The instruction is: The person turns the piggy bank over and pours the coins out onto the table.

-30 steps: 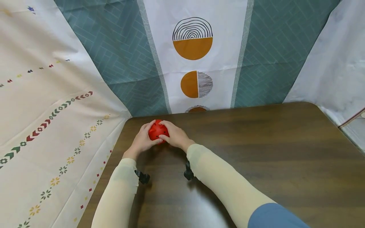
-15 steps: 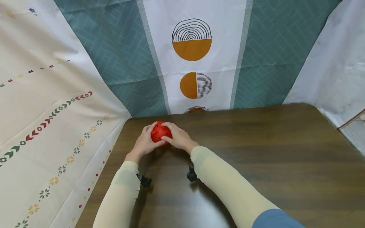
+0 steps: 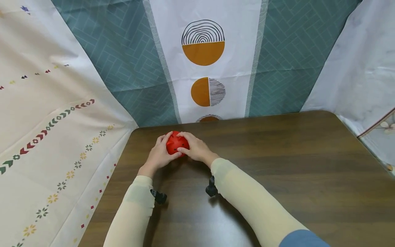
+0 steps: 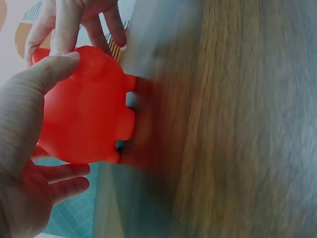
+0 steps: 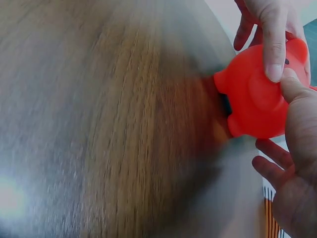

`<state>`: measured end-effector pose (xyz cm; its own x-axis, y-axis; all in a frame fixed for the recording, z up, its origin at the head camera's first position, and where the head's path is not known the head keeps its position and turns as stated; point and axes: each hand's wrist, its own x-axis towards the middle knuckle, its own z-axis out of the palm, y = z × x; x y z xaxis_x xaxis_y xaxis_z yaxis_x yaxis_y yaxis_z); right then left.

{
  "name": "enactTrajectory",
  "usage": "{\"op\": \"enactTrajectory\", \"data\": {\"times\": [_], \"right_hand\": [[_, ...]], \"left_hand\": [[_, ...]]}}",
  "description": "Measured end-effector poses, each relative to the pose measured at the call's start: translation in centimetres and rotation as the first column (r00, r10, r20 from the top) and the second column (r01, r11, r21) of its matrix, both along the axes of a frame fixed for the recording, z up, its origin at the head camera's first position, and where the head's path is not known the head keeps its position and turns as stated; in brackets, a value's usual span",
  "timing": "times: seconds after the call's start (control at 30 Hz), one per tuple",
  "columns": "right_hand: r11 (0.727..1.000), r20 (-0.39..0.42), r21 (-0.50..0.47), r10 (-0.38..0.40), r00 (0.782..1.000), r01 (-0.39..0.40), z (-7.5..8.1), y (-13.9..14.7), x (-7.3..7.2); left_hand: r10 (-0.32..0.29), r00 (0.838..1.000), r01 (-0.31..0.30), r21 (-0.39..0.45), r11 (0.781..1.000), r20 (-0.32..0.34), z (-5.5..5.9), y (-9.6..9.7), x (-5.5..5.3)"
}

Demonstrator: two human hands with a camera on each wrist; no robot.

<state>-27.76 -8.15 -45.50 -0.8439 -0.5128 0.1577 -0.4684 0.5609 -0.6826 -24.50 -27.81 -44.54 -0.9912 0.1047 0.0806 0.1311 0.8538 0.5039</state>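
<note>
A glossy red piggy bank [image 3: 173, 145] with small stubby legs is held between both hands near the far left part of the table. My left hand [image 3: 158, 155] grips its left side, thumb on the near face and fingers around the far side. On the opposite side, my right hand [image 3: 198, 150] holds it the same way, the two thumbs close together. In the left wrist view the legs of the piggy bank [image 4: 86, 116] point toward the tabletop. Whether they touch the wood I cannot tell. The piggy bank's face, with a snout and a dark eye, shows in the right wrist view.
The brown wooden table [image 3: 277, 171] spreads widely to the right and toward me. Patterned cloth [image 3: 160, 68] hangs behind its far edge, and a cream printed cloth [image 3: 61, 137] drapes along the left. Black wrist cameras [image 3: 158, 197] sit on both forearms.
Both hands and the piggy bank have shifted a little to the right over the table, still gripping it. The head view has turned slightly, so the background sits farther left.
</note>
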Motion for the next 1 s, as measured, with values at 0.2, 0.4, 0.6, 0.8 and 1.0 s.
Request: {"op": "enactTrajectory", "data": {"times": [0.2,0.4,0.6,0.8,1.0], "right_hand": [[1.000,0.007,-0.003,0.000,1.000,0.000,0.0,1.1,0.0],[1.000,-0.003,-0.008,0.007,1.000,-0.007,0.0,1.8,0.1],[1.000,-0.014,-0.009,0.006,1.000,-0.006,0.1,2.5,0.3],[1.000,-0.022,-0.010,-0.013,1.000,0.013,0.0,3.6,0.6],[1.000,-0.017,-0.008,-0.026,1.000,0.026,-0.2,4.8,0.9]], "left_hand": [[-0.020,1.000,0.020,-0.002,1.000,-0.001,-0.1,1.0,-0.2],[-0.021,1.000,0.021,0.000,1.000,-0.002,0.0,1.6,0.0],[-0.020,1.000,0.020,-0.012,1.000,-0.001,0.2,2.4,0.2],[-0.035,0.999,0.035,0.008,0.999,-0.003,0.4,3.7,0.3],[-0.040,0.999,0.040,0.014,0.999,0.008,0.2,4.8,0.5]]}}
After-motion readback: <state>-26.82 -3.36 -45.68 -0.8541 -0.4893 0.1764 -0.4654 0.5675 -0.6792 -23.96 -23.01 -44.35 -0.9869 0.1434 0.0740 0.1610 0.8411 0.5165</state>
